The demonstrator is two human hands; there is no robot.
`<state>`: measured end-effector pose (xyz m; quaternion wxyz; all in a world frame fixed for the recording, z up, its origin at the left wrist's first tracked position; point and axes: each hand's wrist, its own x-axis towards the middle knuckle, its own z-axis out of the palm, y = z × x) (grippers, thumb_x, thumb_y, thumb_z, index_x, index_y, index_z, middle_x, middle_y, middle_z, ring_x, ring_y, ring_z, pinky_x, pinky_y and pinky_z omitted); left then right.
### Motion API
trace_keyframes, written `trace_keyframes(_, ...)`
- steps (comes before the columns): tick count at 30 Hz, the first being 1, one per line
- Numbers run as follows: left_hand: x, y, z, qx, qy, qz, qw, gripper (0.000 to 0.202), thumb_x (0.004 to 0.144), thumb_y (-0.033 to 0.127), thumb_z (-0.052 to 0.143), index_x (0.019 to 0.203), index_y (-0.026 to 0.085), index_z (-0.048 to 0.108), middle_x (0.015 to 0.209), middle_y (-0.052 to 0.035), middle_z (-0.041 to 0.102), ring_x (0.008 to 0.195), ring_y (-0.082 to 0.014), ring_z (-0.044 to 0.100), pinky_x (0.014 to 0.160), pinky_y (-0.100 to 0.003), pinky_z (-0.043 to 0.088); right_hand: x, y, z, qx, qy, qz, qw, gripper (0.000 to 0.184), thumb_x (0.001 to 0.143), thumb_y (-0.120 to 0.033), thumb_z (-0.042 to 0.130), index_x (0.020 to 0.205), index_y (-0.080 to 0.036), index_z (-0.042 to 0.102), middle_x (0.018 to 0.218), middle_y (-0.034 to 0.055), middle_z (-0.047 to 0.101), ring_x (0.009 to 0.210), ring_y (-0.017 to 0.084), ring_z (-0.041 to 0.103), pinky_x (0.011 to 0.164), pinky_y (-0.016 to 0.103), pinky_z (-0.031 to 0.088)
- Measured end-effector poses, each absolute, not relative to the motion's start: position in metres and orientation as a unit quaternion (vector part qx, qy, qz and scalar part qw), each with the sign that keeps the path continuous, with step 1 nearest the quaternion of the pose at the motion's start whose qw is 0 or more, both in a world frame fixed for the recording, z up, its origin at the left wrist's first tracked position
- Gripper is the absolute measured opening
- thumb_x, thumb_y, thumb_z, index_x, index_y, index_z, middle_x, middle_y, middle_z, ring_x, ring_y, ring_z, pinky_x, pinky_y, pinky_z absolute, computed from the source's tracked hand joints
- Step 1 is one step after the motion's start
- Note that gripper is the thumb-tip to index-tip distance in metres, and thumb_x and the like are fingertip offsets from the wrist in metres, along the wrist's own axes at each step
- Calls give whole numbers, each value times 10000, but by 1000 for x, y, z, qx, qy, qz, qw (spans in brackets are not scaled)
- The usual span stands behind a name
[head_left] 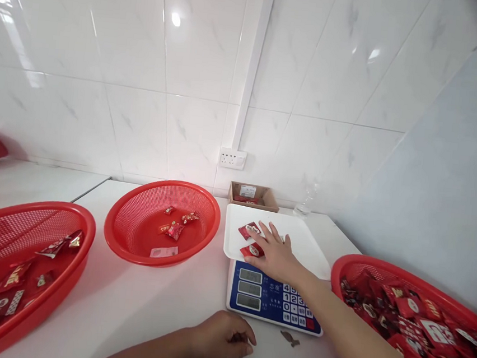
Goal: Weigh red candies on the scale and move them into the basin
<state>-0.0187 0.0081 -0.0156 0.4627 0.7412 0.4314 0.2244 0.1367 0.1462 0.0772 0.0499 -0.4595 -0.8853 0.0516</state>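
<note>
My right hand (274, 251) lies flat with fingers spread on the white tray of a weighing scale (300, 242), touching two red candy packets (251, 240) there. My left hand (223, 338) rests on the white table (137, 304) in front of the scale, its fingers curled around something small and dark that I cannot make out. The scale's blue keypad and displays (269, 300) face me.
A red mesh basket (162, 222) with a few candies sits left of the scale. Another red basket (14, 270) of packets is at far left, a full one (414, 320) at right. A small cardboard box (254, 195) and a glass (309, 197) stand by the tiled wall.
</note>
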Motion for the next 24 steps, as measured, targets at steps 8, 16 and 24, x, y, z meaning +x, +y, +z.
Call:
trace_keyframes(8,-19,7,-19,734,430,236,470,282,786,299,544,1004,170,667,822,-55,665,667,-123,564,626,-194,450,118,169,72,-453,-878,78,133,401,791,-536,446,1102,-308,559,1202,37,569,1127,291,475,962,628,221)
trace_keyframes(16,-19,8,-17,740,426,228,468,267,804,287,535,1017,181,656,833,-42,669,673,-122,570,615,-189,444,196,176,104,-589,-777,42,218,363,842,-364,288,1046,-184,528,1128,122,599,1043,225,545,883,354,404)
trace_keyframes(24,-20,9,-15,761,410,235,444,243,797,254,551,997,180,667,819,-29,662,665,-110,556,616,-177,430,309,157,71,-678,-726,115,17,154,634,-168,544,498,-240,560,679,89,692,649,242,635,637,333,461)
